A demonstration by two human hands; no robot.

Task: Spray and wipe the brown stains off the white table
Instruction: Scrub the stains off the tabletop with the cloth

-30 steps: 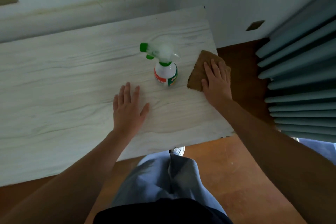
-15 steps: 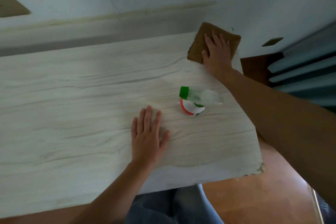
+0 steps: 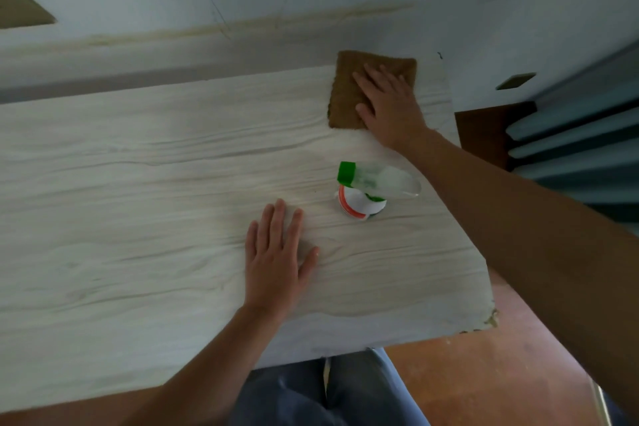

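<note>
The white wood-grain table (image 3: 138,190) fills most of the view. My right hand (image 3: 390,107) presses flat, fingers straight, on a brown cloth (image 3: 349,86) at the table's far right corner. A spray bottle (image 3: 366,190) with a green nozzle and a white, red-banded body stands upright near the right edge, between my two hands. My left hand (image 3: 276,263) rests flat on the table, fingers spread, just left of and nearer than the bottle. I see no distinct brown stain on the surface.
A pale wall with a yellowish streak (image 3: 242,28) runs behind the table. Grey-blue slats (image 3: 581,149) stand at the right. Brown floor (image 3: 484,384) lies beyond the chipped near right corner, and my trouser legs (image 3: 321,391) are at the near edge.
My right hand slid the cloth from beside the bottle up to the far right corner, then a little back toward me. My left hand stayed flat on the table.
</note>
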